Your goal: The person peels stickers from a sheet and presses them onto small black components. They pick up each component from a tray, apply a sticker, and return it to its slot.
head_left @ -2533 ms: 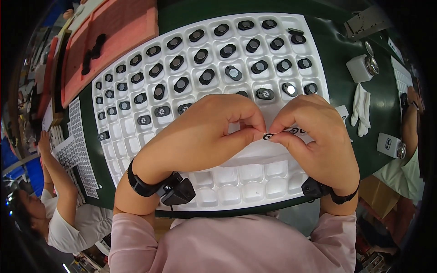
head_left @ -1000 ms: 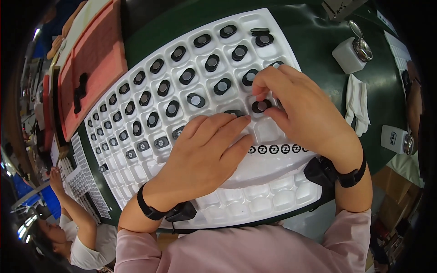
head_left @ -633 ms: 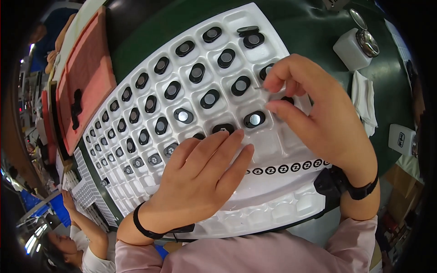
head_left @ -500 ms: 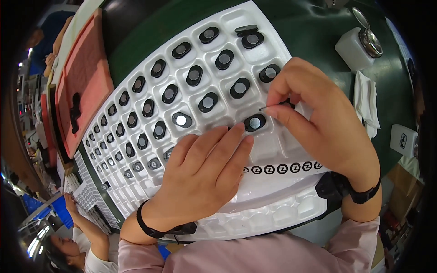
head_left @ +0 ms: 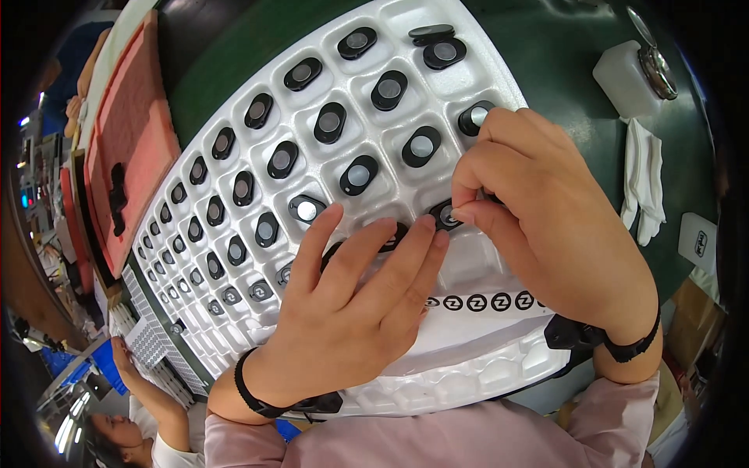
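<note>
Nearest: pink top (head_left: 437,433), then blk wristband (head_left: 253,390) on L wrist, blk wristband (head_left: 636,343) on R wrist. White sheet (head_left: 468,335) lies across lower pt of white tray (head_left: 507,363), w/ row of round blk/white stickers (head_left: 478,302) along its upper edge. L hand (head_left: 359,312) is palm down over tray, fingers extended & slightly spread, not gripping; tips next to a partly hidden dk piece (head_left: 394,236), can't tell if touching. R hand (head_left: 538,210) has thumb & forefinger tips pinched close together at R edge of blk oval piece (head_left: 445,214), which sits in a tray compartment just R of L fingertips; can't tell if anything's btwn the tips. Farther: more blk oval pieces (head_left: 359,175), mostly one per compartment, grey disc on top. Far R compartment: oval piece plus a dk flat piece (head_left: 431,31) tilted beside it. Green worktop (head_left: 234,54) beyond; on R, white container (head_left: 698,242), white cloth (head_left: 644,179), white bottle (head_left: 628,78) w/ metal lid up. Far L: pink foam tray (head_left: 133,132) w/ blk item.
</note>
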{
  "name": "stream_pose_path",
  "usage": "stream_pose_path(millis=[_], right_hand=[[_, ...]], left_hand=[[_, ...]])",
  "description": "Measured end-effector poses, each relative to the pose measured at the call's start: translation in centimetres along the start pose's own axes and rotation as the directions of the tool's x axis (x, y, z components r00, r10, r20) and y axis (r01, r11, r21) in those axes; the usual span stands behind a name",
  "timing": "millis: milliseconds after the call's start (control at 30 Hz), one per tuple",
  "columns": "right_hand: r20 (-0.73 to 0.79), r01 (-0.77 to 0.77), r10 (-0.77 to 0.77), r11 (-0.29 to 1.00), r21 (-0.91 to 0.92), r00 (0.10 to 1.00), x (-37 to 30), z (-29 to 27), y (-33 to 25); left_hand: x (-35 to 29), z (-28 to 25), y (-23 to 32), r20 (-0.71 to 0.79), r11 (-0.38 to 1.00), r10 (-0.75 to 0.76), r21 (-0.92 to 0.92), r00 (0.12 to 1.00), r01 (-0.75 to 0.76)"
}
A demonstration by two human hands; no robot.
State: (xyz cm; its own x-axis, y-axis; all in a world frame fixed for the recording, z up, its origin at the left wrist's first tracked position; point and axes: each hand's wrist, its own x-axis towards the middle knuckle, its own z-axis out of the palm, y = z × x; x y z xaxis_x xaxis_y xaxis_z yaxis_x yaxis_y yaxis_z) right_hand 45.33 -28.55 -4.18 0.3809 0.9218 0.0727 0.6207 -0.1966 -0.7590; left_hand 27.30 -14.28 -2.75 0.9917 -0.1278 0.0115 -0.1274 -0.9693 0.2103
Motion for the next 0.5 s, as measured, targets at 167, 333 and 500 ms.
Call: stream_pose_path(millis=[167, 333, 500], right_hand=[[-0.013, 0.014, -0.015, 1.0, -0.025, 1.0, 0.07, 0.25, 0.2], [-0.018, 0.015, -0.015, 0.999, -0.031, 1.0, 0.15, 0.29, 0.12], [-0.033, 0.02, -0.021, 0.999, -0.039, 0.999, 0.2, 0.37, 0.07]], left_hand=[[-0.02, 0.16, -0.05, -0.005, 1.0, -0.002, 0.004, 1.0, 0.002], [0.0, 0.06, -0.03, 0.002, 1.0, -0.004, 0.006, 1.0, 0.004], [-0.01, 0.08, -0.01, -0.008, 1.0, 0.0, 0.006, 1.0, 0.0]])
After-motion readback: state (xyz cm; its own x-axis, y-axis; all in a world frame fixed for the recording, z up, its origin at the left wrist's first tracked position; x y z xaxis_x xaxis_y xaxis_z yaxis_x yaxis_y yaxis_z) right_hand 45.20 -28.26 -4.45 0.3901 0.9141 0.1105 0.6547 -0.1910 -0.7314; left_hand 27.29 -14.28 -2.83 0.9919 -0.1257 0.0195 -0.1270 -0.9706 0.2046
